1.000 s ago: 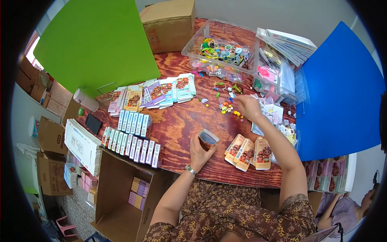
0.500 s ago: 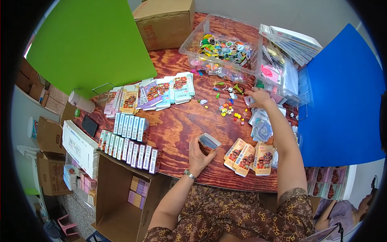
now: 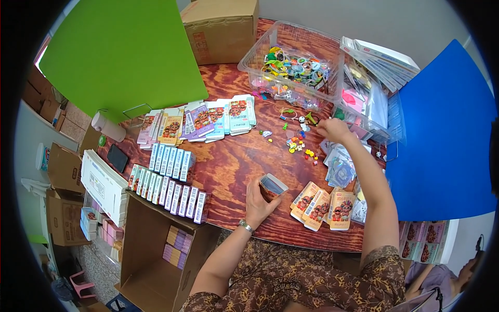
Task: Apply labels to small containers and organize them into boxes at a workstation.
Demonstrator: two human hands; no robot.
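Observation:
My left hand (image 3: 257, 206) is wrapped round a small card box (image 3: 274, 186), held tilted above the near part of the table with its open end up. Something dark and flat shows inside that opening. My right hand (image 3: 335, 130) reaches far forward to the small plastic trinkets (image 3: 296, 145), its bent fingers drawn together beside a dark green one (image 3: 311, 119). Whatever those fingertips hold is hidden. Beneath the right forearm lie clear plastic packets (image 3: 341, 169). Several flat orange cartons (image 3: 316, 208) are fanned out between my arms.
A clear tub (image 3: 249, 65) of colourful trinkets stands at the back. Filled boxes (image 3: 174, 195) line up in rows at left, with flattened cartons (image 3: 228, 117) behind them. Green (image 3: 130, 57) and blue (image 3: 442, 135) panels flank the table. Another person (image 3: 442, 278) sits at lower right.
The view has shifted slightly, so the table's contents sit a little lower and further right. My right hand's fingers have drawn together by the trinkets. My left hand keeps the box.

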